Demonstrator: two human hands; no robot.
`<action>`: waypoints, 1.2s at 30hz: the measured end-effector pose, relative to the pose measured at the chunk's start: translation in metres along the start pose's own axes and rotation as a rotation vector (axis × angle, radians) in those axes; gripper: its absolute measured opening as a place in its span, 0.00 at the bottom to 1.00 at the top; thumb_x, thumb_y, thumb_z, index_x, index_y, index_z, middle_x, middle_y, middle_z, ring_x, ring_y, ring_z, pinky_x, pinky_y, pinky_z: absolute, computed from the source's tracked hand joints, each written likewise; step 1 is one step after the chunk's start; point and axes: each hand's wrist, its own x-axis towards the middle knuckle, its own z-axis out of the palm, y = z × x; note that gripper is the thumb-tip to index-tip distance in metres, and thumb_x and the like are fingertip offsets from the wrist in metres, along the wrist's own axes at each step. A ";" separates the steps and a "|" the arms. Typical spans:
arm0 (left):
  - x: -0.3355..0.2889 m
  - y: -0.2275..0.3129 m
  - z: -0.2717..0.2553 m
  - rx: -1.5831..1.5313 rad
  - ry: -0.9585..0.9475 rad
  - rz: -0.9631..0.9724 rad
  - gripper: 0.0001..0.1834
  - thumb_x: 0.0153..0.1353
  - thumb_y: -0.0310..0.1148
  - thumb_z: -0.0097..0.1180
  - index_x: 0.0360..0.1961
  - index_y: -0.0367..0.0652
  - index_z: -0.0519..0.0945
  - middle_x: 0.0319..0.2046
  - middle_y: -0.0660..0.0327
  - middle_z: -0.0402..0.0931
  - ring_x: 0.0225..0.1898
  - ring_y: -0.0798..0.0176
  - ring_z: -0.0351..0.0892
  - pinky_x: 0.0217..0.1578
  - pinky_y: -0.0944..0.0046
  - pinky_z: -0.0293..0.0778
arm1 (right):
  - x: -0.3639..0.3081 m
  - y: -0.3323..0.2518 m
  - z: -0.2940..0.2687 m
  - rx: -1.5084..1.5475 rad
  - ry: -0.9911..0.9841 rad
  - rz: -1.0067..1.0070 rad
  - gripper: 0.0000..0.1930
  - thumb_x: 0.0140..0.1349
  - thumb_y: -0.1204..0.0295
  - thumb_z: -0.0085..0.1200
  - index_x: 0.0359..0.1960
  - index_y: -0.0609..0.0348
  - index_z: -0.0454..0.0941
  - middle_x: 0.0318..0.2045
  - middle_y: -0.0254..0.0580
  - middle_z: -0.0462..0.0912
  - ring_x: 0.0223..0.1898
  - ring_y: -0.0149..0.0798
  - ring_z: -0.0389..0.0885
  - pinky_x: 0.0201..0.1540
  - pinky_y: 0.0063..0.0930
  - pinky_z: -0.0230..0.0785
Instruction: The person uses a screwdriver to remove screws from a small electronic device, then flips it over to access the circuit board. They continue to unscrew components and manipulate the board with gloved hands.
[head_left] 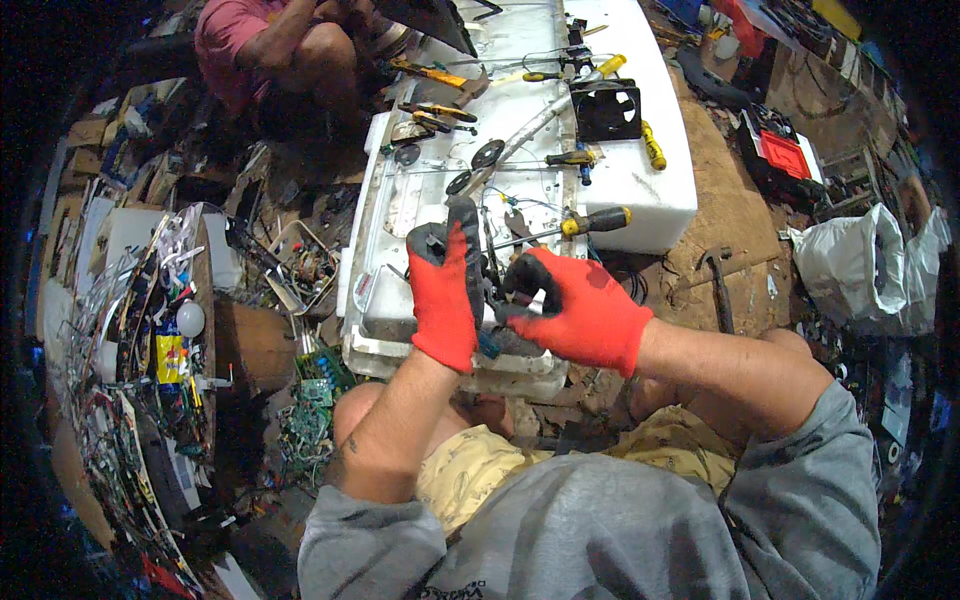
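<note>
Both hands wear red gloves with dark grips, held close together above the near end of a white foam slab (375,318). My left hand (445,295) has one finger pointing up and the others bent; a small greyish bit shows at its fingers, too small to name. My right hand (580,310) is curled in a pinch, with a tiny pale piece at the fingertips. Dark material lies between the hands, its kind hidden. Just beyond my right hand is a screwdriver (597,221) with a yellow and black handle, beside an open-ended wrench (517,228).
Farther up the slab lie a hammer (470,88), pliers (440,112), a black fan frame (607,110) and another screwdriver (653,146). Scrap wires and boards (310,400) heap at left. A second hammer (718,285) and a white sack (850,270) are at right. Another person (270,50) sits far left.
</note>
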 end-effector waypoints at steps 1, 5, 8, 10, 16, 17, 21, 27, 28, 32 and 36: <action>0.003 0.000 0.000 0.012 0.002 0.001 0.12 0.68 0.34 0.61 0.44 0.42 0.71 0.36 0.66 0.75 0.34 0.73 0.71 0.35 0.69 0.72 | -0.002 0.001 0.005 -0.019 0.043 -0.065 0.18 0.56 0.64 0.62 0.42 0.62 0.75 0.38 0.56 0.83 0.42 0.56 0.83 0.46 0.43 0.74; -0.004 -0.003 0.002 -0.105 -0.056 0.080 0.13 0.66 0.35 0.62 0.41 0.41 0.72 0.34 0.67 0.75 0.33 0.73 0.72 0.34 0.70 0.72 | -0.001 0.010 0.009 -0.030 0.073 -0.003 0.20 0.55 0.63 0.64 0.44 0.61 0.74 0.40 0.56 0.82 0.43 0.57 0.82 0.47 0.44 0.74; -0.005 0.008 0.012 0.098 0.029 0.173 0.16 0.68 0.48 0.59 0.30 0.51 0.72 0.18 0.71 0.69 0.20 0.72 0.73 0.19 0.69 0.68 | 0.003 0.013 0.002 0.027 0.048 0.040 0.18 0.56 0.65 0.62 0.44 0.60 0.74 0.38 0.53 0.83 0.41 0.52 0.83 0.44 0.41 0.74; -0.004 0.011 0.008 -0.172 -0.044 0.053 0.15 0.67 0.44 0.61 0.31 0.47 0.72 0.22 0.70 0.70 0.22 0.72 0.72 0.23 0.69 0.70 | 0.005 0.015 -0.003 0.153 -0.029 0.074 0.16 0.57 0.68 0.61 0.46 0.60 0.74 0.37 0.49 0.83 0.38 0.44 0.83 0.41 0.37 0.74; 0.010 0.021 -0.010 -0.283 -0.218 -0.256 0.23 0.70 0.59 0.48 0.30 0.51 0.73 0.19 0.68 0.71 0.19 0.68 0.74 0.20 0.64 0.72 | 0.017 0.021 -0.020 0.455 -0.108 0.101 0.22 0.59 0.74 0.57 0.57 0.55 0.71 0.44 0.39 0.79 0.33 0.27 0.77 0.36 0.26 0.73; 0.007 0.021 -0.005 -0.331 -0.234 -0.270 0.23 0.69 0.59 0.49 0.30 0.51 0.74 0.20 0.68 0.72 0.19 0.69 0.74 0.21 0.65 0.73 | 0.018 0.020 -0.023 0.457 -0.111 0.080 0.25 0.59 0.74 0.57 0.60 0.54 0.70 0.46 0.40 0.78 0.33 0.28 0.77 0.36 0.26 0.73; 0.005 0.021 -0.005 -0.446 -0.489 -0.366 0.28 0.72 0.61 0.38 0.38 0.46 0.76 0.26 0.63 0.78 0.25 0.63 0.81 0.28 0.56 0.82 | 0.018 0.027 -0.029 0.127 -0.037 -0.226 0.37 0.55 0.71 0.61 0.69 0.48 0.62 0.57 0.50 0.71 0.51 0.45 0.77 0.55 0.37 0.71; 0.014 0.008 -0.014 -0.552 -0.531 -0.461 0.32 0.72 0.61 0.36 0.49 0.44 0.79 0.34 0.61 0.82 0.33 0.60 0.84 0.35 0.50 0.85 | 0.019 0.009 -0.042 -0.066 -0.125 -0.276 0.42 0.49 0.74 0.66 0.70 0.51 0.63 0.63 0.50 0.66 0.64 0.49 0.68 0.63 0.40 0.67; 0.012 0.010 -0.011 -0.568 -0.544 -0.474 0.32 0.72 0.62 0.36 0.49 0.45 0.79 0.35 0.61 0.82 0.33 0.60 0.84 0.36 0.50 0.85 | 0.018 0.009 -0.042 -0.073 -0.115 -0.286 0.42 0.49 0.74 0.66 0.70 0.51 0.63 0.62 0.50 0.66 0.64 0.49 0.68 0.63 0.40 0.67; -0.004 0.027 0.011 -0.517 -0.412 -0.477 0.32 0.72 0.62 0.37 0.50 0.44 0.78 0.38 0.60 0.82 0.33 0.58 0.84 0.37 0.52 0.84 | 0.019 0.013 -0.041 -0.110 -0.069 -0.306 0.40 0.51 0.73 0.67 0.68 0.52 0.65 0.59 0.49 0.71 0.62 0.49 0.71 0.63 0.39 0.67; -0.003 0.024 0.006 -0.385 -0.479 -0.435 0.32 0.72 0.62 0.36 0.51 0.43 0.77 0.39 0.58 0.82 0.36 0.57 0.83 0.37 0.54 0.83 | 0.020 0.020 -0.039 -0.047 -0.025 -0.342 0.36 0.54 0.72 0.67 0.66 0.55 0.67 0.57 0.48 0.75 0.60 0.48 0.74 0.63 0.39 0.67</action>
